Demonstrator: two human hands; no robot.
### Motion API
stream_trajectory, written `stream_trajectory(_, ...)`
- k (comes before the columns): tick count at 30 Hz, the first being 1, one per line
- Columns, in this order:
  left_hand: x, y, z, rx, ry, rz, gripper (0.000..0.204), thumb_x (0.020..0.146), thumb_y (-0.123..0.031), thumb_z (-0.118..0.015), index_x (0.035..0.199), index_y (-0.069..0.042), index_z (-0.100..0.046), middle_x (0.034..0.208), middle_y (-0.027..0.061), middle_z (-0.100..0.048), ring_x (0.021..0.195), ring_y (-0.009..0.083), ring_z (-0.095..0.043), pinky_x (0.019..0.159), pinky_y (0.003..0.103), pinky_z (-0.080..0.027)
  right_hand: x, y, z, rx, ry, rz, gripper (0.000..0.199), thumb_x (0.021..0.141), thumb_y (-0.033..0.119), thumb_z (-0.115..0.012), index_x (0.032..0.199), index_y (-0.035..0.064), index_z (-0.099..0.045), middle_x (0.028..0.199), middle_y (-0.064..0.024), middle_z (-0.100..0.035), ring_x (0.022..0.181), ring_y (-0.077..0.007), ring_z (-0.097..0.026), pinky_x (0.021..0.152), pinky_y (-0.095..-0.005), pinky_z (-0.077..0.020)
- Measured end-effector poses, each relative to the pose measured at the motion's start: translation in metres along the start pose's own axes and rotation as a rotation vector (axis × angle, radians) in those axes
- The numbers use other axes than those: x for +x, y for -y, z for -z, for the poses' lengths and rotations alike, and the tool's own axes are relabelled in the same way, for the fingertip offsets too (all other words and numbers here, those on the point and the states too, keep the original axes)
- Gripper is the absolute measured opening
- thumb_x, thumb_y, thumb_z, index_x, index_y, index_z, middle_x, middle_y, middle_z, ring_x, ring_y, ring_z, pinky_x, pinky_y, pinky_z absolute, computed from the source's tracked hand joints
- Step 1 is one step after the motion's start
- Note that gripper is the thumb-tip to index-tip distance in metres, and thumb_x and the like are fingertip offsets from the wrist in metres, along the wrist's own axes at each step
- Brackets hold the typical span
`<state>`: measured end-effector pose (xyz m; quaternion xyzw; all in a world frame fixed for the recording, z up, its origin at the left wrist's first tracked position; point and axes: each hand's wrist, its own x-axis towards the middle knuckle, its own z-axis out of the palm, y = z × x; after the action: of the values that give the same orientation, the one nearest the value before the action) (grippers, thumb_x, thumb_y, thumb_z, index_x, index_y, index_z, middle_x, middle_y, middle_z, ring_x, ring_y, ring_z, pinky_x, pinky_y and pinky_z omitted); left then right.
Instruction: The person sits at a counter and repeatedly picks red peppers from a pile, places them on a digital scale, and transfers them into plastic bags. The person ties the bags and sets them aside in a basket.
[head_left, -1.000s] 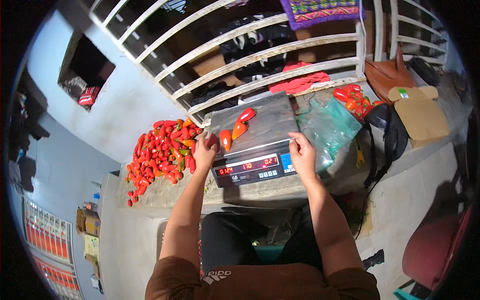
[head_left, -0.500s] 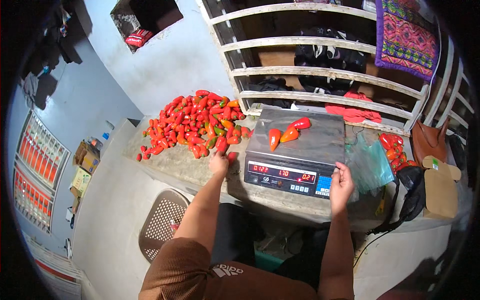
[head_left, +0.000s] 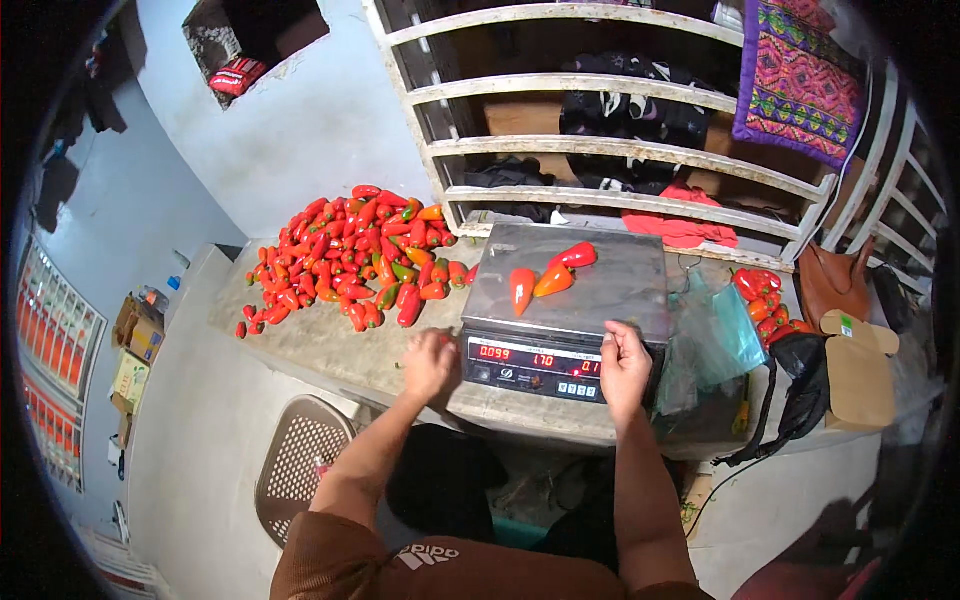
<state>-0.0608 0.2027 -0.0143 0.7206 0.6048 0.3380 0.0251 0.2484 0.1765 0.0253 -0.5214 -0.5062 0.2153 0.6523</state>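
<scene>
My left hand (head_left: pixel 432 364) is curled at the counter's front edge, left of the scale, with a bit of red pepper showing at its fingertips. Over the right end of the scale's panel is my right hand (head_left: pixel 625 364), fingers folded in and nothing visible in them; it hides the keypad. The digital scale (head_left: pixel 490 296) has a flat metal plate and a lit red display. On the plate lie an upright-pointing red-orange pepper (head_left: pixel 522 290), an orange pepper (head_left: pixel 553 281) and a red pepper (head_left: pixel 574 256). A large pile of mostly red peppers (head_left: pixel 345 245) spreads left of the scale.
Right of the scale lie a clear greenish plastic bag (head_left: pixel 735 325), bagged red peppers (head_left: pixel 765 300), a brown bag (head_left: pixel 835 285), a black strap bag (head_left: pixel 800 375) and a cardboard piece (head_left: pixel 860 380). White metal bars (head_left: pixel 620 148) rise behind. A beige perforated basket (head_left: pixel 300 450) stands below, left.
My left hand has drawn back from the pile toward the counter's front edge. My right hand stays by the keypad, fingers more folded. The display reading has dropped. The view has shifted slightly.
</scene>
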Motion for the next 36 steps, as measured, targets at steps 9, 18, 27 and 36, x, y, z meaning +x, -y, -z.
stream_trajectory(9,0.007,0.007,-0.024,0.024,0.202,0.156,0.019,0.069,-0.014,-0.056,0.087,-0.008,-0.055,0.102,0.0154,-0.053,0.093,0.0356,-0.05,0.079,0.044,-0.041,-0.003,0.002,0.011,-0.035,0.015,0.0,0.016,0.076,-0.002,-0.053,0.091,0.0008,-0.058,0.068,-0.0055,-0.056,0.058,-0.0083,-0.049,0.055,-0.022,-0.041)
stream_trajectory(18,-0.002,0.021,-0.028,0.17,0.233,0.181,0.025,0.07,-0.015,-0.054,0.093,-0.015,-0.062,0.105,0.0136,-0.054,0.101,0.0357,-0.046,0.087,0.046,-0.036,-0.004,0.006,0.027,-0.007,-0.029,0.01,0.015,0.077,-0.001,-0.053,0.091,0.0008,-0.059,0.069,-0.0065,-0.057,0.058,-0.0087,-0.049,0.054,-0.022,-0.0408)
stream_trajectory(27,-0.006,0.028,-0.006,0.356,0.13,0.45,0.021,0.073,-0.019,-0.051,0.087,-0.027,-0.066,0.104,0.0061,-0.054,0.096,0.0288,-0.05,0.082,0.043,-0.037,-0.008,-0.009,0.037,0.074,-0.003,-0.007,0.016,0.08,-0.004,-0.047,0.093,-0.0014,-0.056,0.073,-0.0026,-0.056,0.067,-0.0061,-0.05,0.061,-0.02,-0.0411)
stream_trajectory(36,0.001,0.109,0.02,0.473,-0.005,0.66,0.022,0.07,-0.014,-0.051,0.083,-0.024,-0.065,0.097,0.0082,-0.058,0.093,0.0291,-0.051,0.079,0.04,-0.04,-0.01,-0.015,0.026,-0.047,0.051,-0.07,0.017,0.079,-0.002,-0.048,0.094,-0.0032,-0.055,0.079,-0.0107,-0.061,0.07,-0.0127,-0.058,0.066,-0.0247,-0.0446)
